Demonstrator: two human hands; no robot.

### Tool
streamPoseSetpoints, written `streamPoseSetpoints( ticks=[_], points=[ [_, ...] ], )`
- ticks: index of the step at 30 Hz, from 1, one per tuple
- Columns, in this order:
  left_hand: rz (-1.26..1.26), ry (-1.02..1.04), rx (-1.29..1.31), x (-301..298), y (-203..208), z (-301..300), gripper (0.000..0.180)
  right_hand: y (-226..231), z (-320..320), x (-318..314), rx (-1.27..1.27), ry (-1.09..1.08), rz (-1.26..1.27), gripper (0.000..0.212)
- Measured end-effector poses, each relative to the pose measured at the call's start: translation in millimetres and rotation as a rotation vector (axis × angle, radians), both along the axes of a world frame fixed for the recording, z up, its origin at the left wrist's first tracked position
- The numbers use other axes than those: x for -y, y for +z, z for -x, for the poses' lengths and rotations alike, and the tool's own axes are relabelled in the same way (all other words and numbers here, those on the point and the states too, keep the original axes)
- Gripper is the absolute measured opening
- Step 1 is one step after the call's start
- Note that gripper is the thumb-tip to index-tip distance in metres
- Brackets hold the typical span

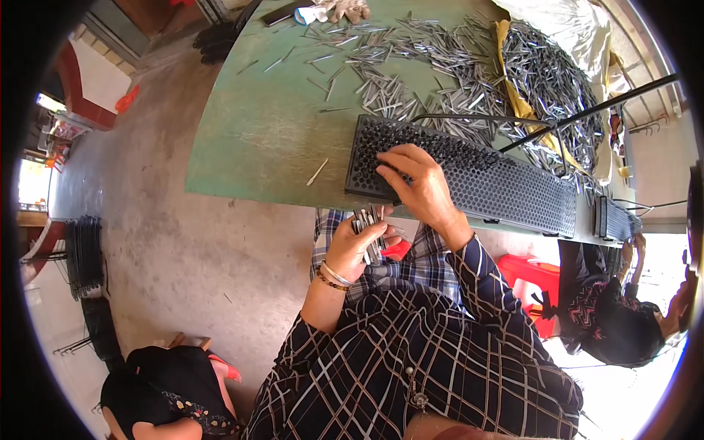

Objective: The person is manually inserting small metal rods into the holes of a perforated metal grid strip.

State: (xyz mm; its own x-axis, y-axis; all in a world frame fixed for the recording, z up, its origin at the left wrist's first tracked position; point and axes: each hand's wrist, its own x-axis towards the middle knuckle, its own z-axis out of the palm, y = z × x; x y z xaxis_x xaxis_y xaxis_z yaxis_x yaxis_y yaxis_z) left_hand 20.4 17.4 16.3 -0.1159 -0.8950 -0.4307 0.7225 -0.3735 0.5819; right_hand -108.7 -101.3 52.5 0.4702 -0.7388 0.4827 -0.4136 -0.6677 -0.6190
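Note:
My left hand is closed round a bundle of thin metal strips, held just off the table's front edge. Over the left part of a long black tray full of round holes is my right hand. Its thumb and fingertips are pinched down at the holes, and whatever lies between them is too small or hidden to make out. Dark strip ends fill many holes at the tray's left and along its back, while bare holes show toward the right. A single strip lies on the green table left of the tray.
Loose metal strips are strewn behind the tray, beside an open sack heaped with more. A black metal bar crosses above. Gloves lie at the far edge. Another person works at a second tray on the right; a seated person is lower left.

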Motion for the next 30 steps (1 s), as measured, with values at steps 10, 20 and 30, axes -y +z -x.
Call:
streamPoseSetpoints(
  ticks=[10,20,30],
  points=[
    [-0.022,0.029,-0.034,-2,-8,4,0.027,-16,2,0,-0.105,0.143,0.144,0.012],
    [0.049,0.037,-0.110,-4,-9,-1,0.025,11,13,-25,0.006,0.123,-0.438,0.015],
    [-0.022,0.049,-0.118,0,-10,8,0.020,0,19,-28,0.379,-0.020,-0.850,0.017]
  ],
)
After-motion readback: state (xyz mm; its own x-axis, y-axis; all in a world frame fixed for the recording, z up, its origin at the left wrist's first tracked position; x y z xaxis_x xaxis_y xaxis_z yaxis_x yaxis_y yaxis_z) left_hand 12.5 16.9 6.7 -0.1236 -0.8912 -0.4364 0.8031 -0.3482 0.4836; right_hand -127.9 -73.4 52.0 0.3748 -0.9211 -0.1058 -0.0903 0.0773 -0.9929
